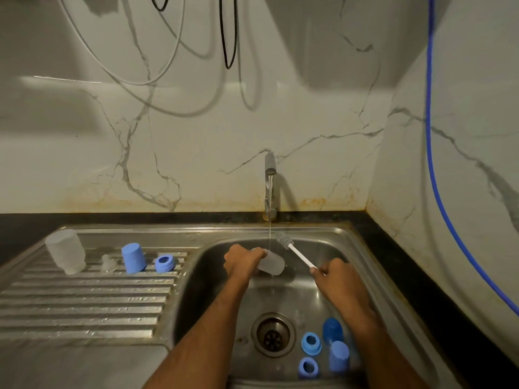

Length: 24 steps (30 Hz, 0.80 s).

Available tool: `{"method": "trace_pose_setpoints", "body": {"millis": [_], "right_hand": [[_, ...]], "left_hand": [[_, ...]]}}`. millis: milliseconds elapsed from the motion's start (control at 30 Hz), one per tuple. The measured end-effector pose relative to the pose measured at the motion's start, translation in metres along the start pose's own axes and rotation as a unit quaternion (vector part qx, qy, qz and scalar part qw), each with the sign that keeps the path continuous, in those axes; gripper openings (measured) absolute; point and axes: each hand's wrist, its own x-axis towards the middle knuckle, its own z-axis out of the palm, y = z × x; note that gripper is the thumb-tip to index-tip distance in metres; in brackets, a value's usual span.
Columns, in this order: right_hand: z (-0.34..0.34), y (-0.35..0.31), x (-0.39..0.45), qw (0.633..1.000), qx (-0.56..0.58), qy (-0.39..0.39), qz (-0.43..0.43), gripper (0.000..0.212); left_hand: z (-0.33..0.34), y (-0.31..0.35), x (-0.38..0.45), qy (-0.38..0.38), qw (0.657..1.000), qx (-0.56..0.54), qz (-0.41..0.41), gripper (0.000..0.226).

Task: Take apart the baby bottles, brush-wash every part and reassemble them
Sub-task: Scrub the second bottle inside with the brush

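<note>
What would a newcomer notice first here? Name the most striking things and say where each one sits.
Two hands meet over the sink basin: the left hand grips a frosted bottle under the running tap, and the right hand holds a white brush. Blue caps and rings lie by the drain, while washed parts stand on the drainboard at left.

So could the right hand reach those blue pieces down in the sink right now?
Probably, but not to pick them up: the blue pieces lie unobstructed just below the right hand, yet it grips the brush.
</note>
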Motion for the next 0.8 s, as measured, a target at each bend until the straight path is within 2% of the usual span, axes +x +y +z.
{"method": "trace_pose_setpoints", "body": {"millis": [167,300,467,567,633,733,800], "right_hand": [[0.003,0.003,0.012,1.0,0.013,0.01,-0.007,0.025],[0.008,0.01,0.006,1.0,-0.01,0.003,-0.004,0.025],[0.008,0.007,-0.003,1.0,-0.017,-0.009,-0.01,0.028],[0.004,0.004,-0.007,1.0,-0.008,-0.02,-0.02,0.026],[0.004,0.002,-0.01,0.999,0.009,-0.031,-0.025,0.025],[0.003,0.001,-0.01,0.998,0.03,-0.041,-0.026,0.026],[0.002,0.001,-0.009,0.998,0.028,-0.038,-0.028,0.029]], "left_hand": [[0.007,-0.008,0.01,-0.035,0.996,-0.069,-0.041,0.032],[0.012,-0.017,0.001,-0.075,0.986,-0.14,-0.041,0.032],[0.005,-0.015,-0.008,-0.178,0.927,-0.303,-0.133,0.04],[0.002,-0.011,-0.009,-0.206,0.903,-0.333,-0.178,0.037],[0.004,-0.009,-0.006,-0.217,0.891,-0.34,-0.207,0.049],[0.006,-0.006,0.0,-0.202,0.903,-0.303,-0.229,0.058],[0.004,-0.006,0.003,-0.205,0.89,-0.313,-0.262,0.064]]}}
